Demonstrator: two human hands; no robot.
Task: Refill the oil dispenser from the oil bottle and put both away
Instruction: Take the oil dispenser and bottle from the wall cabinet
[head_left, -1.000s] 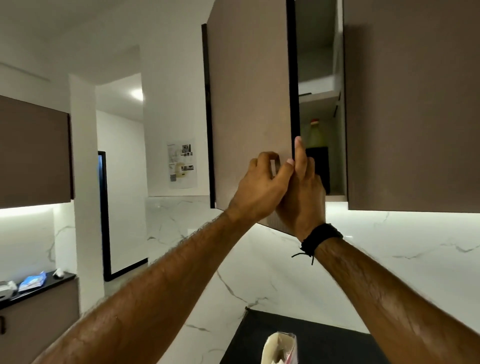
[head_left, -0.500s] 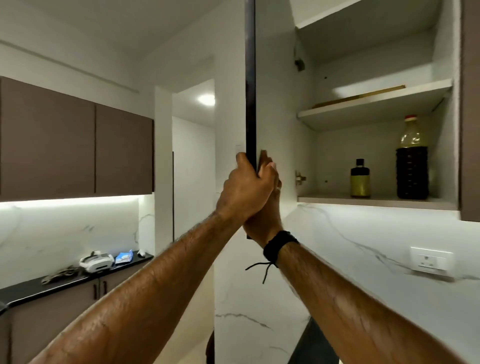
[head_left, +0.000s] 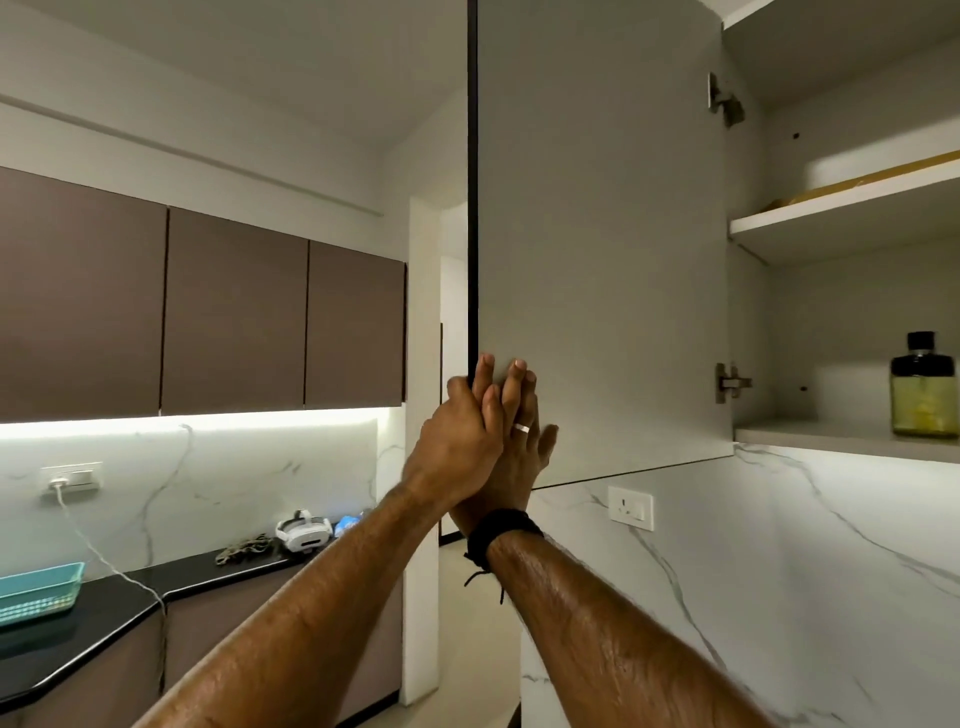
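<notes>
The oil dispenser (head_left: 922, 395), a small glass bottle with a black cap and yellow oil, stands on the lower shelf (head_left: 831, 436) of the open wall cabinet at the far right. The big oil bottle is out of view. The cabinet door (head_left: 597, 234) stands wide open, its pale inner face towards me. My right hand (head_left: 522, 452), wearing a ring, lies with straight fingers against that face near the lower left corner. My left hand (head_left: 457, 441) lies over it at the door's dark edge, fingers pointing up.
An upper shelf (head_left: 841, 208) holds a flat brown sheet. A wall socket (head_left: 630, 508) sits under the door. At left a black counter (head_left: 104, 613) carries a teal basket (head_left: 39, 592), a white headset (head_left: 304, 532) and a cable. Closed brown cabinets (head_left: 234, 322) hang above.
The door has swung from nearly shut to wide open. My hands went from gripping its edge to lying flat on it. The view turned left, and the big oil bottle left the frame.
</notes>
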